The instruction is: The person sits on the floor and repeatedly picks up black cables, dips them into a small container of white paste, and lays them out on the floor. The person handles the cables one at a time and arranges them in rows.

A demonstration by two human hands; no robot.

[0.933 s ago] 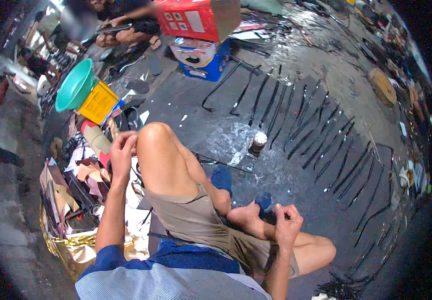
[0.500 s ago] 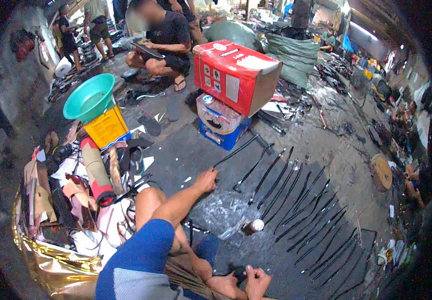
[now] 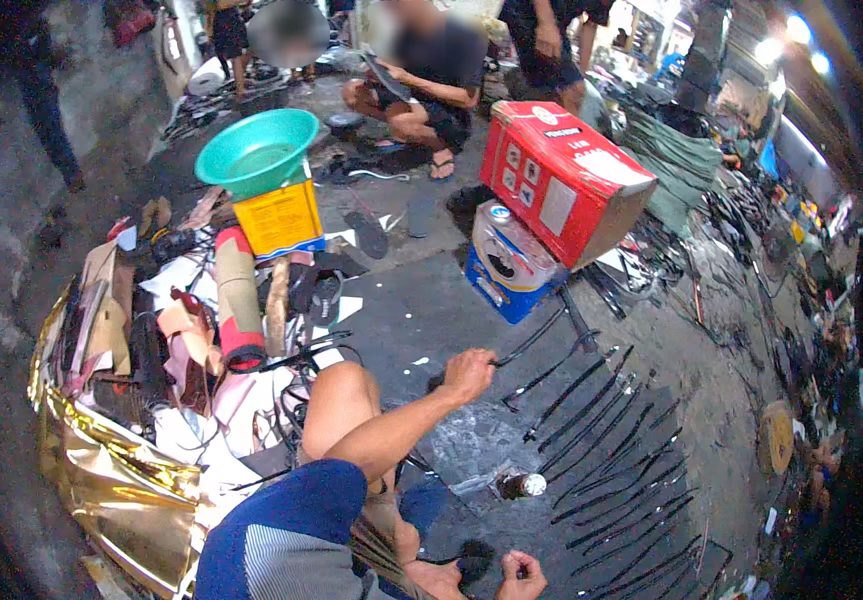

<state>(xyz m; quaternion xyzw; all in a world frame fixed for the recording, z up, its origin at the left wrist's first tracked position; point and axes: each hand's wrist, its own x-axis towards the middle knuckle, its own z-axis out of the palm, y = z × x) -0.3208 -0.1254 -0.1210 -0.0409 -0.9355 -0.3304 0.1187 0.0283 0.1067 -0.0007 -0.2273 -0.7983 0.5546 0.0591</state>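
My left hand reaches forward over the dark mat, its fingers closed at the near end of a thin black strip. To the right of that hand, several similar black strips lie side by side in a slanting row, some with shiny spots. My right hand is low at the bottom edge, fingers curled and pinched; what they hold, if anything, is not visible. Between the hands a small container with a white top stands by a whitish smeared patch. A dark rounded thing sits beside my right hand.
A red carton rests on a blue-and-white box beyond the strips. A green basin tops a yellow container at left, above scraps and gold foil. A person squats at the back.
The view has shifted, so the boxes and basin appear farther right. My left hand stays at the strip's near end. My right hand remains low, its fingers curled.
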